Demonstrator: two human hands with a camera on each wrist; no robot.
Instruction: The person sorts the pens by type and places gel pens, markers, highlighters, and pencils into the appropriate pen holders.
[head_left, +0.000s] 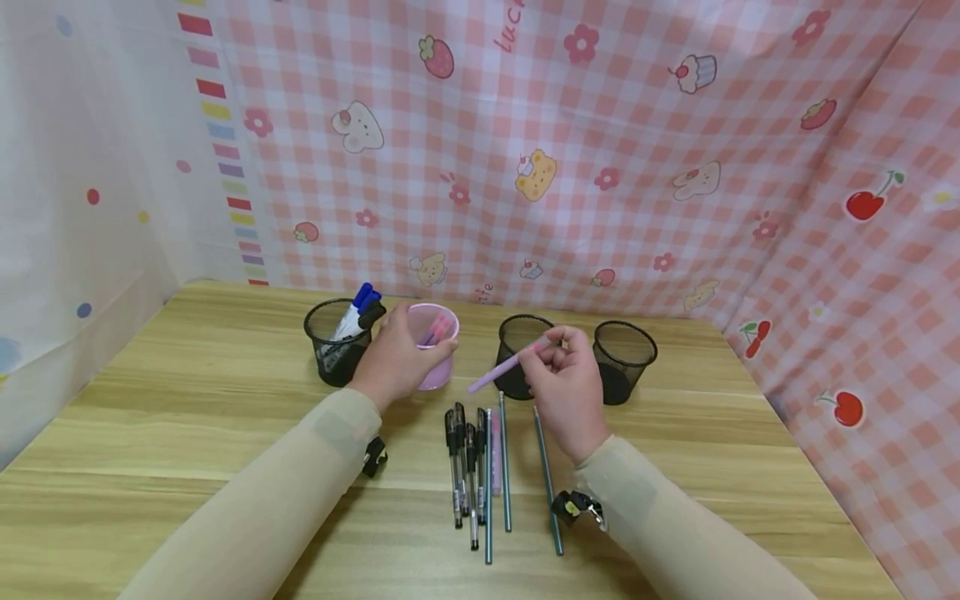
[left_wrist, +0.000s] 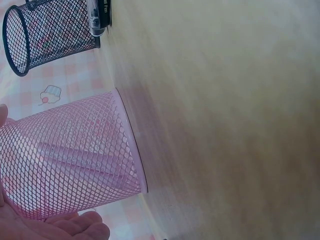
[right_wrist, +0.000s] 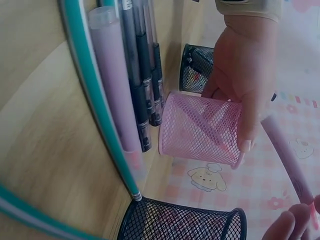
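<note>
My left hand (head_left: pixel 396 360) grips the pink mesh pen cup (head_left: pixel 437 375) near its rim, and the cup stands upright on the table. Inside it, slim lilac pens (left_wrist: pixel 82 159) with pink ends show through the mesh. Between the thumb and fingers of my right hand (head_left: pixel 570 390) is a lilac pen (head_left: pixel 495 372), pinched by its pink end. Its other end slants down and left, in front of a black mesh cup (head_left: pixel 517 387) and apart from the pink cup.
Left of the pink cup, another black mesh cup (head_left: pixel 335 367) holds markers (head_left: pixel 351 321) with blue and black caps. A third black cup (head_left: pixel 618 383) stands right. In front lie several black gel pens (head_left: pixel 471 467), three teal pencils (head_left: pixel 546 475) and a lilac pen (head_left: pixel 497 475).
</note>
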